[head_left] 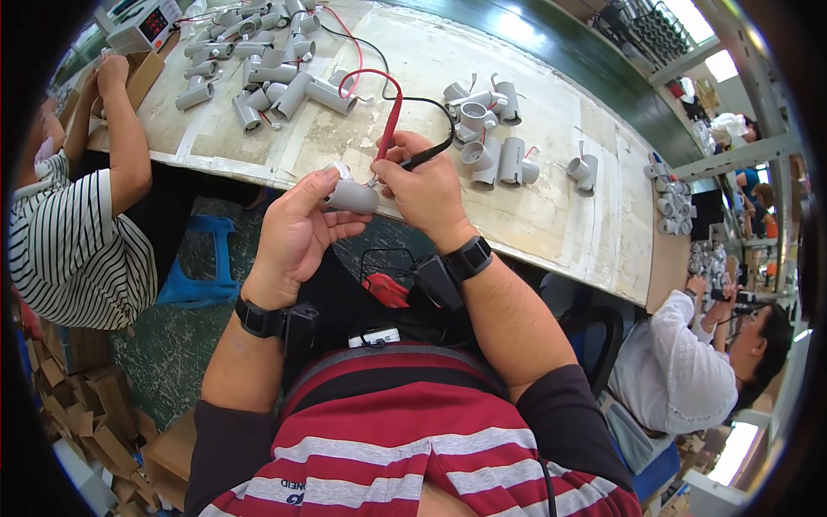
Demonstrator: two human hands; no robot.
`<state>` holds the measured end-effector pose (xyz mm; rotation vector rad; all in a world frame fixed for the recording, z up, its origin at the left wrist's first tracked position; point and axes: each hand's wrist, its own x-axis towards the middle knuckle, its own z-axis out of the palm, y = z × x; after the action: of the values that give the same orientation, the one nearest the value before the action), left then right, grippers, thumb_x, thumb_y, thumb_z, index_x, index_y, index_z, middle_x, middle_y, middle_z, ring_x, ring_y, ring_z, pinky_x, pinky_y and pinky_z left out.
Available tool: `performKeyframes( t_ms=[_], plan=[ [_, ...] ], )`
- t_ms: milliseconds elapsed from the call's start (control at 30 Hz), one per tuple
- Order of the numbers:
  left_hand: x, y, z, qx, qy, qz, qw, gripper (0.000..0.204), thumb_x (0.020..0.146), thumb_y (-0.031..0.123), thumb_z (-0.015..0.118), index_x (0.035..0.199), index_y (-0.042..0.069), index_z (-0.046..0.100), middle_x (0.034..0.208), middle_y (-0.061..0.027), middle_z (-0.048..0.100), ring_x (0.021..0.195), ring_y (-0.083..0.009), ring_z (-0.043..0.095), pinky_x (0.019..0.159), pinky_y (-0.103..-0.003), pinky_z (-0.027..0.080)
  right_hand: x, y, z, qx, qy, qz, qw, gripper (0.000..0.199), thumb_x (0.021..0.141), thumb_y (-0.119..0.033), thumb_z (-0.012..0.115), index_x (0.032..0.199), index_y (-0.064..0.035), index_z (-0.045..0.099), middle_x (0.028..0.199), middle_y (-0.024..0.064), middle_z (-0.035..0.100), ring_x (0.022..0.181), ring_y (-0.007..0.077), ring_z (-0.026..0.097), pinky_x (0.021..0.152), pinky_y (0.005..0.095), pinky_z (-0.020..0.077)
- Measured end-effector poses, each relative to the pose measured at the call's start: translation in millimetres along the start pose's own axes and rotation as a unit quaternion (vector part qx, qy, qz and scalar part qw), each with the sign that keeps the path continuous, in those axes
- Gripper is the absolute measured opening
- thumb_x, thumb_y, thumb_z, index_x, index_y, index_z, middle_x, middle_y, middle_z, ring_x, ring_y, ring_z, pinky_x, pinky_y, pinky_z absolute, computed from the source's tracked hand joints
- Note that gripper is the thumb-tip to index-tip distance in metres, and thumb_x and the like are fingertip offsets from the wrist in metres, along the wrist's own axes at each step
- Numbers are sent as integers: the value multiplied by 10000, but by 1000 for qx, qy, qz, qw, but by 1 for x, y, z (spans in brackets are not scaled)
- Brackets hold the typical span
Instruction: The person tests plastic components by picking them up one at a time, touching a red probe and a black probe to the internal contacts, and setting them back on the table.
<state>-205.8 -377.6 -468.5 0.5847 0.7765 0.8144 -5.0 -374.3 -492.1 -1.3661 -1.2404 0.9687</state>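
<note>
My left hand (pixel 295 226) holds a small grey tubular housing (pixel 353 198) near the table's front edge, thumb on top and fingers beneath it. In my right hand (pixel 428 196) are two test probes, a red probe (pixel 391 125) standing nearly upright and a black probe (pixel 431 152) slanting off to the right. Their lower ends come close to the housing's upper right side. Whether the tips touch it is too small to tell. From the probes, a red and a black lead loop back across the table.
Many grey housings (pixel 297 93) lie heaped at the table's back left, with smaller clusters (pixel 510 159) to the right. A boxy instrument with a lit display (pixel 142 26) stands far left. One person sits left beside a blue stool (pixel 202 258), another at the right. Cardboard (pixel 112 431) lies lower left.
</note>
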Motion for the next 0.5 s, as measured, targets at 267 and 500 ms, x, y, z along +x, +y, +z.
performKeyframes(
  t_ms=[267, 500],
  plan=[
    [0, 2, 1, 5, 1, 0, 1000, 352, 1043, 322, 623, 1232, 26, 628, 1060, -150, 727, 887, -266, 744, 797, -374, 618, -1, 0, 1, 5, 3, -3, 1000, 234, 893, -80, 741, 1112, -12, 691, 843, 24, 697, 686, 83, 640, 587, 249, 526],
    [0, 9, 1, 29, -7, -6, 1000, 345, 1042, 305, 628, 1252, 32, 617, 1065, -141, 722, 879, -255, 737, 796, -370, 615, 0, 0, 2, 12, 2, -9, 1000, 256, 894, -81, 747, 1131, -6, 685, 852, 24, 697, 690, 84, 641, 586, 251, 526]
  ],
)
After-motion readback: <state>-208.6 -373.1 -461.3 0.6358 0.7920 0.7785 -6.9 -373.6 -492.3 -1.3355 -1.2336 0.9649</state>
